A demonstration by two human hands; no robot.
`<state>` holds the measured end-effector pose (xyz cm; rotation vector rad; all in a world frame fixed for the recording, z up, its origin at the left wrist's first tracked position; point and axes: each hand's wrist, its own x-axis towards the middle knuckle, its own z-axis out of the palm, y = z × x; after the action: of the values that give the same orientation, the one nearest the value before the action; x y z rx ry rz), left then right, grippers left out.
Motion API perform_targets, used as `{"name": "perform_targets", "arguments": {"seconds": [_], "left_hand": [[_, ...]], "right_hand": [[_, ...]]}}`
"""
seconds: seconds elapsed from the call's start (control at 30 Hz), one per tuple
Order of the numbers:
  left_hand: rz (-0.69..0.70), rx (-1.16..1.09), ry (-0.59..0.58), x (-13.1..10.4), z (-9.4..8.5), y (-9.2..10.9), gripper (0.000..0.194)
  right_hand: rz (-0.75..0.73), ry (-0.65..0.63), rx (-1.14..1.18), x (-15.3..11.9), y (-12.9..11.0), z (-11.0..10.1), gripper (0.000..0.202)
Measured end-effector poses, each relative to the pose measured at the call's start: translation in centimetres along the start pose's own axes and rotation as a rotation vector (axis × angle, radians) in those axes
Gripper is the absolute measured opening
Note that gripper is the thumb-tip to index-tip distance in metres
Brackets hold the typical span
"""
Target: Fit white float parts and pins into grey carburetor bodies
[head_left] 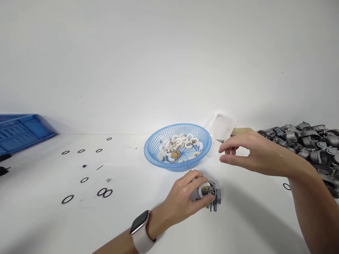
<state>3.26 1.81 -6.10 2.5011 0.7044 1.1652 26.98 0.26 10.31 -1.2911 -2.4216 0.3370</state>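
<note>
My left hand (185, 194) is wrapped round a grey metal carburetor (217, 195) on the white table, with fingers and thumb on either side of it. A white float (200, 190) and brass jets show in the carburetor's upturned open side. Above the table to the right hovers my right hand (246, 153), its thumb and forefinger apart and nothing visible between them. Its fingertips are close to a small clear plastic tray (222, 126) and some tiny thin metal parts (220, 141) lying by the tray.
A blue basket (150, 158) holds several white floats and one amber one. Many carburetors (315, 141) are heaped at the right. Black rubber rings (67, 199) lie scattered at the left, another ring (286, 186) at the right. A blue crate (29, 128) stands far left.
</note>
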Motion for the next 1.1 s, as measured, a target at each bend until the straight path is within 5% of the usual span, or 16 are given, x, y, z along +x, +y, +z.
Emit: {"name": "perform_targets", "arguments": {"seconds": [0.6, 1.1], "left_hand": [[0.015, 0.083, -0.028, 0.0, -0.1, 0.4, 0.023], [0.02, 0.196, -0.126, 0.0, -0.2, 0.9, 0.02]], "right_hand": [[0.064, -0.081, -0.052, 1.1, 0.8, 1.0, 0.032], [0.138, -0.244, -0.067, 3.0, 2.0, 5.4, 0.028]]}}
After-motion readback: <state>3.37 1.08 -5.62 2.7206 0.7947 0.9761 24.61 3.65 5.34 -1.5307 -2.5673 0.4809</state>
